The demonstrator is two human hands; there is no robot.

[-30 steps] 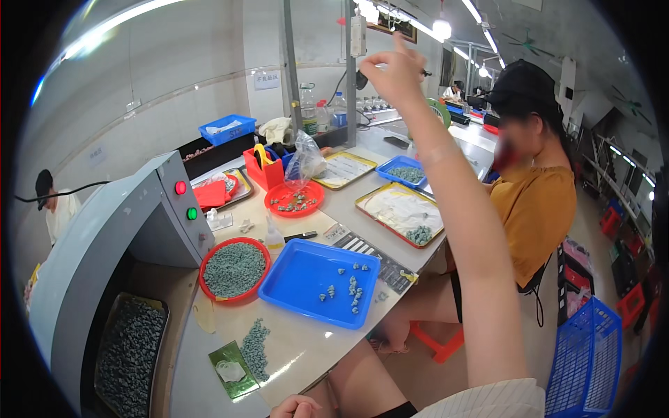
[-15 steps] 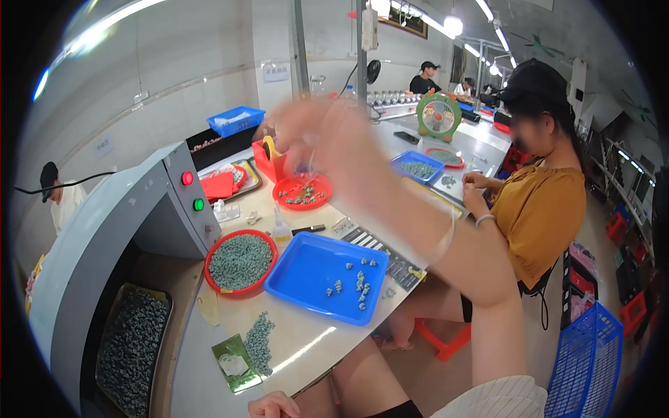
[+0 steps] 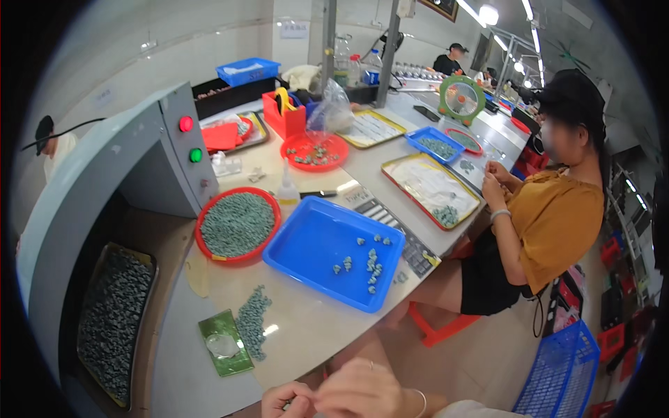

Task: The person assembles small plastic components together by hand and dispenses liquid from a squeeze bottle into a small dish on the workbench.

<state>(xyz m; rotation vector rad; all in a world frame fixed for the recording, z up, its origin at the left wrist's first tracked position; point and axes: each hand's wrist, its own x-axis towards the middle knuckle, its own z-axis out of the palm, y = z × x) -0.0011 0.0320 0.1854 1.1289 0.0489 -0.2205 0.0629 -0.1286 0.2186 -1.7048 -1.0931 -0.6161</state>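
Note:
At the lower edge, my left hand is closed, its fingers curled in a pinch. Right beside it is my right hand, bent, with its fingers together and touching the left hand. Whatever lies between the fingertips is too small or hidden to make out. On the table ahead are a loose pile of small grey-green pieces and a green square packet with a clear lump on it. A blue tray beyond holds several small clustered pieces toward its right side.
A red round tray of grey-green pieces stands left of the blue tray, near a small dropper bottle. A grey machine with a dark opening fills the left. At the right sits a co-worker beside a yellow-rimmed tray.
My right hand has come down from across the middle of the view to meet my left hand at the lower edge. The view has shifted a little.

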